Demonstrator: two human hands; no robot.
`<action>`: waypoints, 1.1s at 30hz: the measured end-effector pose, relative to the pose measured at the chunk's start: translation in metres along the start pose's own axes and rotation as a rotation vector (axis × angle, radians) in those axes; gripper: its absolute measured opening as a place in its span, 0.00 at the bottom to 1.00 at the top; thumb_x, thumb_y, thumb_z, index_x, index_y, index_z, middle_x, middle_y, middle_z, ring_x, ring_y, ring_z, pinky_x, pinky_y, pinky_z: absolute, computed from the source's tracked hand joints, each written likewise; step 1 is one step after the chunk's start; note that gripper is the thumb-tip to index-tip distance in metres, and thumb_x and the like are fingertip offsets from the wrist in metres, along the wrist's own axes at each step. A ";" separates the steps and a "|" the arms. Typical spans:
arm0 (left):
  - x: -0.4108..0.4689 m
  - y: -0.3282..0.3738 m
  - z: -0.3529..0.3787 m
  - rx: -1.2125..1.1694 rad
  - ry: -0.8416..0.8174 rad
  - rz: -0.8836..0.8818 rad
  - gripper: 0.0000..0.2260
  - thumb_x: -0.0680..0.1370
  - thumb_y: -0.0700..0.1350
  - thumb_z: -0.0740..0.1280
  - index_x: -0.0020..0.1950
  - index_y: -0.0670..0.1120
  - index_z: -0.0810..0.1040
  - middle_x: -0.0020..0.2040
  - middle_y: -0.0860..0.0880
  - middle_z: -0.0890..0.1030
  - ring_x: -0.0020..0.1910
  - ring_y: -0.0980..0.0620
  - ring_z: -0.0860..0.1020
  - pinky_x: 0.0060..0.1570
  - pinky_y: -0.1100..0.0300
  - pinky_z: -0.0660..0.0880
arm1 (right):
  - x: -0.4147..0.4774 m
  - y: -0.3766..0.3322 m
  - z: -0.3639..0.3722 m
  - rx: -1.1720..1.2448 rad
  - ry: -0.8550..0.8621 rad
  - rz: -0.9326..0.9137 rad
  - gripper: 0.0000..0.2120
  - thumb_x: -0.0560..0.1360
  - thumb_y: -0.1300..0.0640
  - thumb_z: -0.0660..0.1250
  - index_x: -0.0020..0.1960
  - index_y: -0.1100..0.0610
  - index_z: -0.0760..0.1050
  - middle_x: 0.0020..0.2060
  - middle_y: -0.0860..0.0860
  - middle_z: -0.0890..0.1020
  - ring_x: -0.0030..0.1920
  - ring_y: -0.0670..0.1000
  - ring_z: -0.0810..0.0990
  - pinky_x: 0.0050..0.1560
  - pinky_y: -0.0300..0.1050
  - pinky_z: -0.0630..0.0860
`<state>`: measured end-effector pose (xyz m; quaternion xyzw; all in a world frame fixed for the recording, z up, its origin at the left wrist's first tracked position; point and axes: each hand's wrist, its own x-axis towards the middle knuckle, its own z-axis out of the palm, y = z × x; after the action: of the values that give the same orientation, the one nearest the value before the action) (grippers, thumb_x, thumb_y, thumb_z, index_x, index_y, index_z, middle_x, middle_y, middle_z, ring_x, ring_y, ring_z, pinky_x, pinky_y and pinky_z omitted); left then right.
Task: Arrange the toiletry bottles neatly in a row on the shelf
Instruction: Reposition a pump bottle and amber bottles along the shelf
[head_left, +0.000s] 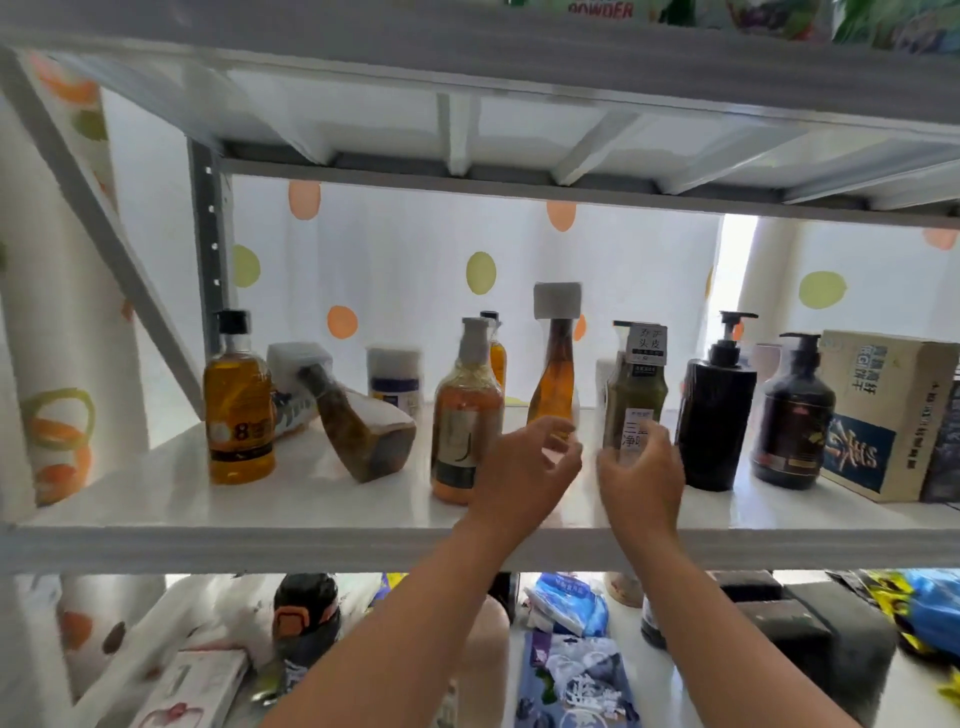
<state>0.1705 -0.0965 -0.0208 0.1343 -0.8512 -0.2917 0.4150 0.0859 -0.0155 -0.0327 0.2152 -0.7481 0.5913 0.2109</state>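
Several toiletry bottles stand on the white shelf. From the left they are a yellow bottle with a black cap, a tipped olive bottle leaning leftwards, and an orange bottle. Further right come a tall amber bottle with a square white cap, an olive-green bottle, and two black pump bottles. My left hand hovers with fingers apart in front of the amber bottle's base. My right hand curls around the olive-green bottle's lower part.
A white jar and a small amber bottle stand further back. A cardboard box closes the right end. The upper shelf hangs low overhead. Packets and a dark bottle lie on the shelf below.
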 end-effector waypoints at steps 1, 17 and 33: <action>-0.005 -0.005 -0.013 -0.029 0.021 0.018 0.11 0.76 0.54 0.66 0.56 0.52 0.78 0.47 0.55 0.83 0.38 0.61 0.78 0.40 0.68 0.76 | -0.009 -0.008 0.008 0.035 -0.007 -0.020 0.22 0.74 0.58 0.68 0.65 0.59 0.67 0.57 0.57 0.76 0.58 0.56 0.75 0.55 0.49 0.74; -0.018 -0.061 -0.072 -0.327 0.256 -0.058 0.23 0.72 0.50 0.72 0.66 0.51 0.74 0.62 0.49 0.79 0.60 0.51 0.78 0.59 0.48 0.77 | -0.038 -0.040 0.055 0.202 -0.594 0.025 0.53 0.65 0.48 0.77 0.76 0.45 0.43 0.75 0.52 0.59 0.73 0.53 0.61 0.69 0.51 0.63; 0.010 -0.068 -0.055 -0.286 0.047 -0.288 0.43 0.69 0.41 0.75 0.74 0.62 0.53 0.68 0.47 0.72 0.64 0.50 0.73 0.54 0.63 0.72 | -0.003 -0.022 0.077 0.319 -0.877 0.119 0.28 0.63 0.63 0.77 0.61 0.54 0.73 0.48 0.52 0.81 0.46 0.47 0.81 0.39 0.34 0.78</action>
<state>0.2062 -0.1762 -0.0290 0.2011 -0.7632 -0.4627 0.4038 0.0964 -0.0945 -0.0336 0.4313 -0.6773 0.5632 -0.1949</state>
